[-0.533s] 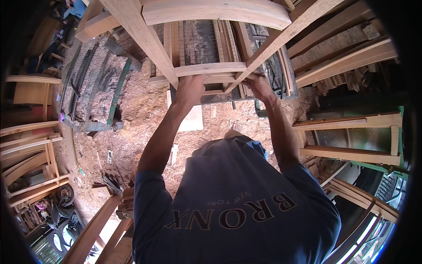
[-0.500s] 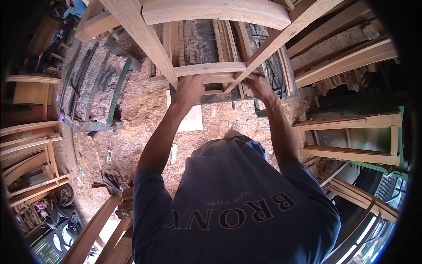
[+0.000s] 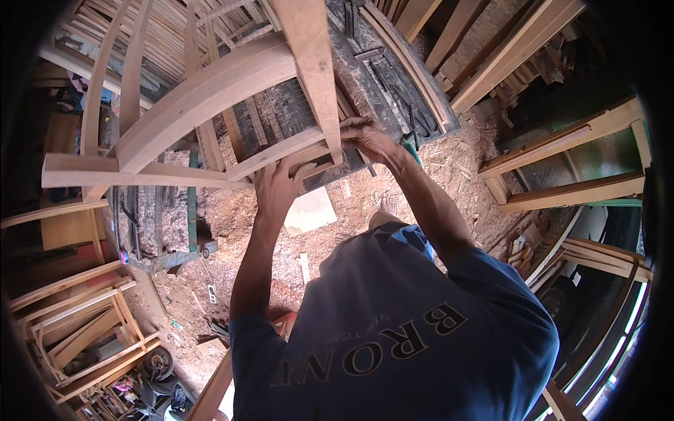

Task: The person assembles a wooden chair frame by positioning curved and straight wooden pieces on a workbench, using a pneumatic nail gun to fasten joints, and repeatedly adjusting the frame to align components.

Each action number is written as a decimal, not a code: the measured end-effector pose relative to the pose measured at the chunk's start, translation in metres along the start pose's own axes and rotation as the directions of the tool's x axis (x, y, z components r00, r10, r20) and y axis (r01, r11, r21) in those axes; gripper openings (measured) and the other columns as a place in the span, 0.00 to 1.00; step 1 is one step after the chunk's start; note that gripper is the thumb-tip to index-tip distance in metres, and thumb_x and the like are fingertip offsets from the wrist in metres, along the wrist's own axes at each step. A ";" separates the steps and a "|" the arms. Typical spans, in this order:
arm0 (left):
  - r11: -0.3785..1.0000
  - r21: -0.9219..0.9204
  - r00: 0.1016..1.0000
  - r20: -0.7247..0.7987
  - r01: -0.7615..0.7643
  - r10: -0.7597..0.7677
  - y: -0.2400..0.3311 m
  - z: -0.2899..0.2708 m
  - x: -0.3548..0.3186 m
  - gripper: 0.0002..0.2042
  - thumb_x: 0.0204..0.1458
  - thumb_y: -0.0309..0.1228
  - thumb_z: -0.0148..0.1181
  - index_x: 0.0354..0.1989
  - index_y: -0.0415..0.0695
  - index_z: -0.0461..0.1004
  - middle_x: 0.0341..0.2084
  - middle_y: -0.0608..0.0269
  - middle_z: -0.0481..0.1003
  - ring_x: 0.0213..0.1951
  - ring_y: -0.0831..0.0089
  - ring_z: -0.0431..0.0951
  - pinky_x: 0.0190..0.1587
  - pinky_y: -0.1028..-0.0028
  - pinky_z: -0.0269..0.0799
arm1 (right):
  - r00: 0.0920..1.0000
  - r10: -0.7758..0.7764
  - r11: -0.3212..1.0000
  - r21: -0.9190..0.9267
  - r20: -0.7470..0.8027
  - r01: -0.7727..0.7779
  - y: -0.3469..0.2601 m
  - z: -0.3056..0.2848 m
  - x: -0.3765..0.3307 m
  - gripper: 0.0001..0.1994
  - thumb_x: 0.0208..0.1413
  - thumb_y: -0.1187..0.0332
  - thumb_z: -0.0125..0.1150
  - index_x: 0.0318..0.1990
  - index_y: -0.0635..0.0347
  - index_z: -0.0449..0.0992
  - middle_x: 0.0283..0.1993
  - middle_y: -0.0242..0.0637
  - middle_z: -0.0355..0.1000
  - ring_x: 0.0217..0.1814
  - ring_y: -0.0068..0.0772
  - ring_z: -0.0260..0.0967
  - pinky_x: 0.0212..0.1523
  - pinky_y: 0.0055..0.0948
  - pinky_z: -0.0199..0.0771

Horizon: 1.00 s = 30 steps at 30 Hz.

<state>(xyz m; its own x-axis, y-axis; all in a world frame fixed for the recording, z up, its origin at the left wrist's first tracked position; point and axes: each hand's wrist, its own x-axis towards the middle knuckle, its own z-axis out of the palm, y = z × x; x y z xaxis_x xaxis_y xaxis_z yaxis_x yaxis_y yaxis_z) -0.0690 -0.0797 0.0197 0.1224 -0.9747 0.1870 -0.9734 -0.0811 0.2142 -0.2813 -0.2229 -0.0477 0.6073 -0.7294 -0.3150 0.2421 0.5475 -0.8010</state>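
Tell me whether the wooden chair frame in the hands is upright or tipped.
Tipped. The wooden chair frame is held up off the sawdust floor, its rails slanting across the view, with the left hand and right hand gripping a lower rail.

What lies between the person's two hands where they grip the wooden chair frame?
In the head view, an upright post of the chair frame stands between the left hand and the right hand, which hold the cross rail on either side.

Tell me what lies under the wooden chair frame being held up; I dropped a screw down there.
Under the curved pale wooden chair frame lie a sawdust-strewn floor, a flat pale square board and a dark workbench. The rails, left hand and right hand hide the rest.
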 end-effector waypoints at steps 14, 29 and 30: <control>0.987 0.066 0.929 -0.334 -0.148 0.162 -0.009 0.041 -0.008 0.18 0.48 0.37 0.75 0.45 0.42 0.81 0.47 0.47 0.77 0.51 0.43 0.75 0.56 0.47 0.69 | 0.995 -0.097 0.975 -0.199 0.000 0.095 0.004 0.000 -0.026 0.14 0.67 0.66 0.59 0.53 0.63 0.81 0.48 0.41 0.80 0.53 0.31 0.76 0.59 0.29 0.72; 0.974 0.057 0.909 -0.350 -0.221 0.227 0.004 0.029 0.001 0.10 0.47 0.28 0.72 0.39 0.46 0.81 0.43 0.59 0.77 0.45 0.58 0.78 0.47 0.56 0.75 | 0.822 -0.398 0.528 -0.631 0.407 0.568 -0.039 -0.004 -0.004 0.12 0.60 0.76 0.60 0.51 0.56 0.80 0.47 0.41 0.78 0.49 0.47 0.78 0.48 0.39 0.79; 0.968 0.094 0.905 -0.344 -0.233 0.252 0.003 0.029 0.000 0.09 0.46 0.29 0.73 0.36 0.48 0.82 0.43 0.61 0.78 0.45 0.59 0.78 0.47 0.57 0.75 | 0.831 -0.360 0.501 -0.663 0.424 0.555 -0.043 -0.004 -0.004 0.11 0.60 0.77 0.60 0.50 0.59 0.80 0.47 0.44 0.78 0.49 0.47 0.78 0.47 0.40 0.79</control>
<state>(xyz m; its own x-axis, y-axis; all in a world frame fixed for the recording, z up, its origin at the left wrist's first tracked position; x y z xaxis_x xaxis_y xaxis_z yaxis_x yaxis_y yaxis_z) -0.0773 -0.0860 -0.0080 -0.0676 -0.8306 0.5528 -0.9889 0.1294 0.0736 -0.2974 -0.2454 -0.0143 0.7386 -0.6292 0.2421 -0.0432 -0.4026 -0.9143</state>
